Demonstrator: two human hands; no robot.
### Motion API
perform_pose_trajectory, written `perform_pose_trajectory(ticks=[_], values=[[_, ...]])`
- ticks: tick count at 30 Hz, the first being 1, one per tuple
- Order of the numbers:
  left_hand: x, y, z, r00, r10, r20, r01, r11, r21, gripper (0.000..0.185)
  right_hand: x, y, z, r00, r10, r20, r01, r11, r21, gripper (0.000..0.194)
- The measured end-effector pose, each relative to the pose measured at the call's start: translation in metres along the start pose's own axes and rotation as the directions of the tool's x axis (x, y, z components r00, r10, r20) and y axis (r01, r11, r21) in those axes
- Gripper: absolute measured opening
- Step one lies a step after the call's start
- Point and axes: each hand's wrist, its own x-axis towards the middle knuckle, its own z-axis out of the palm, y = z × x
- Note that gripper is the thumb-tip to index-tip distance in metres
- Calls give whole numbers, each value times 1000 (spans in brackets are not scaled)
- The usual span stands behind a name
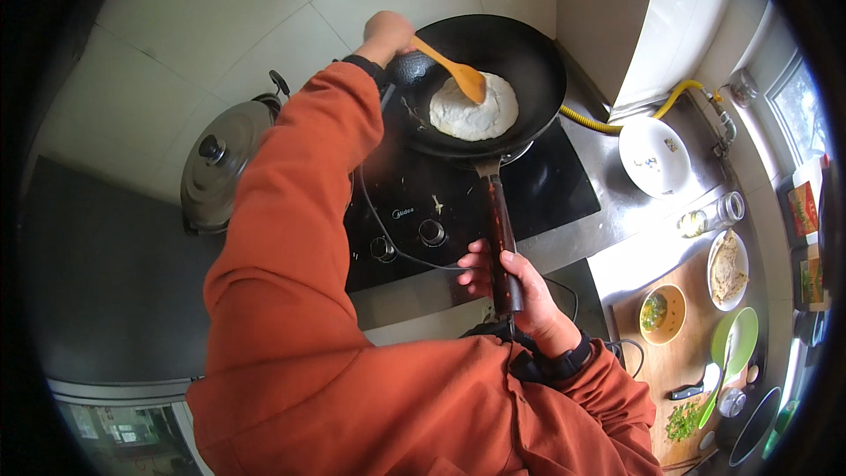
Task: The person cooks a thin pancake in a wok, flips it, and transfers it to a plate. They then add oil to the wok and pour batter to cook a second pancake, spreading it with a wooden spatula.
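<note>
My left hand (388, 33), at the far edge of the stove, grips the handle of a wooden spatula (468, 82). The spatula's blade rests on a round, pale flatbread (474, 118) lying in a black wok (529, 79). My right hand (529, 284) holds the wok's dark handle (497, 211) from the right, thumb on top and fingers showing on its left side. Beneath the wok is a black glass Midea cooktop (555, 178) with two knobs, and a cable crosses its front.
A lidded metal pot (225, 158) stands left of the cooktop. At right are a white plate (651, 178), a glass jar (720, 211), a plate with a folded flatbread (727, 271), a wooden board (661, 363) with a bowl, knife (687, 392) and chopped greens, and a yellow hose (588, 122).
</note>
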Motion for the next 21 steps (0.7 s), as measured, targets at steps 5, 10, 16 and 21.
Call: perform_pose_trajectory(ticks=[5, 10, 16, 21], values=[[-12, -33, -32, 996, 69, 52, -85, 885, 458, 16, 0, -1, -1, 1000, -7, 11, 7, 1000, -17, 47], [-42, -33, -54, 987, -155, 33, 159, 977, -145, 13, 2, 0, -2, 1000, -12, 26, 13, 1000, -20, 48], [-48, 1, -22, 980, -168, 110, 201, 796, -571, 12, 2, 2, -4, 1000, -8, 22, 8, 1000, -10, 48], [-44, -27, -18, 979, -127, 158, 156, 969, -189, 13, 0, 1, -2, 1000, -9, 13, 9, 999, -45, 48]])
